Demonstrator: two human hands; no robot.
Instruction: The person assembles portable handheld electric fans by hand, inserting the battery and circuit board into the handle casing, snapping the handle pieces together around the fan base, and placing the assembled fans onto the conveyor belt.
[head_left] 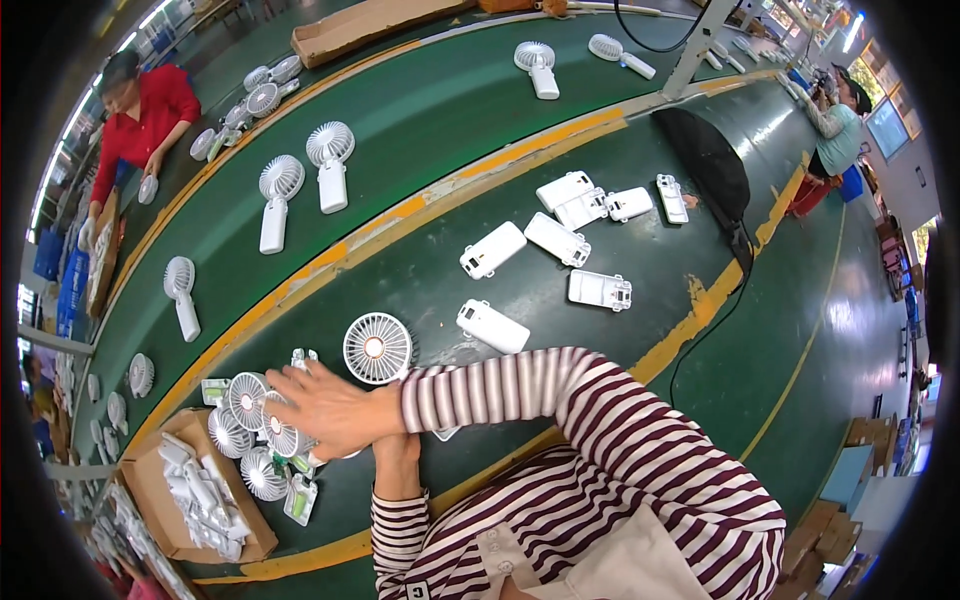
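Note:
My right hand [338,405] reaches across to the left, its fingers spread over a cluster of white handheld fans at the table's near left. Under its fingers lies a round fan head [282,428]; another fan head [247,400] is just beside it. My left hand [397,465] comes up from below and passes behind the right wrist, so its fingers are hidden. Around the fans lie opened handle parts with green insides [300,498]. A larger white fan head [378,348] with an orange centre rests just beyond my right wrist.
Several white handle pieces [494,249] lie on the green table to the right, near a black bag [712,170] with a cord. A cardboard box [262,538] of white parts stands at left. Handheld fans [331,165] lie along the belt beyond. A person in red [150,120] works across.

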